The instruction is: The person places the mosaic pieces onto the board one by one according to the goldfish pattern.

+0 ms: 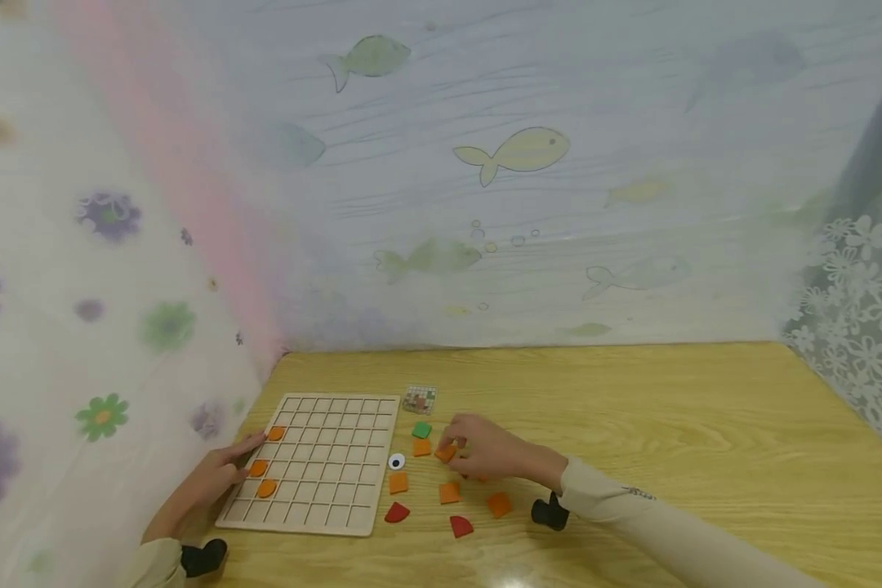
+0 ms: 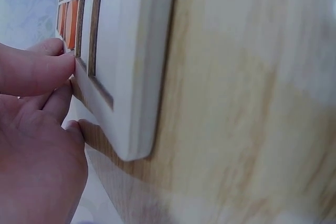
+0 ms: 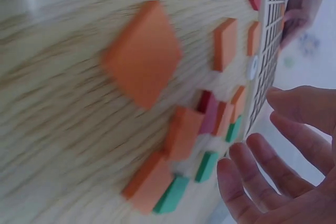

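Observation:
A pale wooden grid board [image 1: 334,469] lies on the left of the table. Three orange round-edged pieces [image 1: 267,488] sit in its left cells. My left hand [image 1: 209,478] rests at the board's left edge, index finger reaching up beside the upper orange piece [image 1: 275,433]. In the left wrist view, thumb and fingers touch the board's rim [image 2: 137,66]. My right hand [image 1: 492,447] hovers over loose pieces right of the board, fingers bent loosely around an orange piece [image 1: 445,452]. The right wrist view shows a gap between thumb and fingers, with no piece between them.
Between board and right hand lie a white eye disc [image 1: 397,462], a green piece [image 1: 422,429], red quarter-round pieces [image 1: 461,526] and several orange squares [image 1: 499,505]. A small patterned grid card [image 1: 420,399] is by the board's far right corner. Printed curtains enclose the table.

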The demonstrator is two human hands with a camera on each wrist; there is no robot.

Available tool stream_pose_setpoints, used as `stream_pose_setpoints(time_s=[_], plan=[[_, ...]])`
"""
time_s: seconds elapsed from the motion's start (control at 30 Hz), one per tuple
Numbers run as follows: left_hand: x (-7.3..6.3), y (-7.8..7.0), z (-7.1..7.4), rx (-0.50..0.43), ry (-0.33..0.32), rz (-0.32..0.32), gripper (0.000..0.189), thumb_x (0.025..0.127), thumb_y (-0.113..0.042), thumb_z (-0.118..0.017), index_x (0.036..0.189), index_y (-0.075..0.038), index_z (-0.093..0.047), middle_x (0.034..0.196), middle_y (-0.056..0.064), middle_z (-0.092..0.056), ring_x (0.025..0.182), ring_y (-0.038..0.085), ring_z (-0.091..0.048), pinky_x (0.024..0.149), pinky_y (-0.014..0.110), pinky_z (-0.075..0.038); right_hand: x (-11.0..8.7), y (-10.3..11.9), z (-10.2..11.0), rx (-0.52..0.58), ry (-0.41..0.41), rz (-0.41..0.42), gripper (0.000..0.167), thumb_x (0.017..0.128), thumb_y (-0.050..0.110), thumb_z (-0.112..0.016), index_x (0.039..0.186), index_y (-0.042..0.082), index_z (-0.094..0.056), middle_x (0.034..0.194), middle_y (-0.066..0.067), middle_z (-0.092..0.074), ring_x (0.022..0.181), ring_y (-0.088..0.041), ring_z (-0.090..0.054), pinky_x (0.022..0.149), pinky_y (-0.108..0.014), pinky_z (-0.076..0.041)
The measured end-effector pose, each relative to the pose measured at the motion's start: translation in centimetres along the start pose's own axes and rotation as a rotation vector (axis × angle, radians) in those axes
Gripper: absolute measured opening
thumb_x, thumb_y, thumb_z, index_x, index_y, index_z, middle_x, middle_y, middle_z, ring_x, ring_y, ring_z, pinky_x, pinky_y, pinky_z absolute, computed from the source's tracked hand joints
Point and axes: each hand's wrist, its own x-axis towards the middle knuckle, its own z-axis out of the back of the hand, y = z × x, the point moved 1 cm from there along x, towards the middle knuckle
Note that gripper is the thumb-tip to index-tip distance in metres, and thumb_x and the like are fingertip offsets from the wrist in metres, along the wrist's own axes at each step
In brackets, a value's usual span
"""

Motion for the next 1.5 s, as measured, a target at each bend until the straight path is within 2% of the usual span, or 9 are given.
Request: stream_pose_setpoints(time_s=[0.17,0.33,0.43,0.6,0.8,0.97,1.2,1.5], plan=[[-0.1,0.0,0.0,-0.055,0.017,0.023,0.067,0.084,0.003,-0.052,0.147,-0.001,-0.029,0.152,0.026,-0.013,0.137,0.050,-0.004,0.105,0.064,-0.013,-1.8,-1.1,0.4,0.035,-0.002,-0.010,0.018,0.085,0.008,-0.065,0.102,0.007,-0.069,0.096,-0.005,-0.056,0.077,-0.018,-0.051,0.066,-0.025,-0.044],[0.2,-0.1,-0.1,-0.071,0.017,0.046,0.068,0.082,0.006,-0.049,0.147,-0.001,-0.030,0.152,0.028,-0.009,0.138,0.048,-0.004,0.106,0.062,-0.010,-3.9,-2.4,0.7,-0.008,-0.061,0.024,0.016,0.084,0.010,-0.068,0.099,0.008,-0.069,0.097,-0.003,-0.059,0.080,-0.016,-0.055,0.070,-0.026,-0.048],[0.3,-0.2,0.0,-0.081,0.015,0.060,0.069,0.081,0.005,-0.050,0.147,-0.003,-0.031,0.153,0.025,-0.010,0.139,0.045,-0.003,0.107,0.061,-0.009,-4.9,-3.0,0.8,-0.031,-0.100,0.040,0.017,0.082,0.009,-0.070,0.098,0.008,-0.069,0.095,-0.003,-0.060,0.083,-0.016,-0.056,0.072,-0.028,-0.049],[0.3,-0.7,0.2,-0.112,0.012,0.064,0.068,0.082,0.004,-0.050,0.146,-0.001,-0.030,0.154,0.022,-0.011,0.140,0.044,-0.002,0.107,0.060,-0.008,-5.8,-3.1,1.0,-0.020,-0.132,0.056,0.019,0.079,0.007,-0.072,0.098,0.006,-0.070,0.093,-0.003,-0.060,0.082,-0.018,-0.057,0.072,-0.029,-0.050],[0.2,-0.7,0.1,-0.107,-0.014,0.032,0.067,0.080,0.006,-0.050,0.144,0.002,-0.033,0.152,0.022,-0.016,0.140,0.045,-0.005,0.107,0.060,-0.010,-4.8,-2.6,0.5,0.002,-0.147,0.085,0.019,0.078,0.004,-0.072,0.097,0.005,-0.070,0.096,-0.003,-0.062,0.085,-0.018,-0.059,0.073,-0.030,-0.050],[0.3,-0.6,-0.2,-0.103,-0.014,0.022,0.067,0.080,0.006,-0.051,0.144,0.002,-0.033,0.152,0.021,-0.018,0.139,0.045,-0.005,0.107,0.060,-0.011,-3.3,-2.3,-0.2,0.015,-0.104,0.061,0.018,0.079,0.002,-0.069,0.096,0.008,-0.071,0.098,-0.003,-0.062,0.084,-0.016,-0.057,0.071,-0.027,-0.048],[0.2,-0.5,-0.3,-0.119,-0.016,0.067,0.067,0.082,0.003,-0.050,0.147,-0.004,-0.032,0.154,0.024,-0.010,0.140,0.043,-0.003,0.108,0.060,-0.011,-1.6,-2.3,-1.1,0.000,-0.083,0.047,0.016,0.079,-0.001,-0.068,0.093,0.006,-0.073,0.081,0.000,-0.058,0.065,-0.009,-0.042,0.058,-0.020,-0.038],[-0.2,-0.3,-0.1,-0.084,-0.033,0.029,0.066,0.081,0.003,-0.051,0.145,-0.001,-0.035,0.153,0.021,-0.018,0.140,0.043,-0.006,0.107,0.060,-0.013,-0.6,-2.1,-1.6,-0.030,-0.066,0.070,0.008,0.078,0.004,-0.073,0.086,0.007,-0.074,0.080,0.001,-0.057,0.067,-0.009,-0.047,0.059,-0.019,-0.042]])
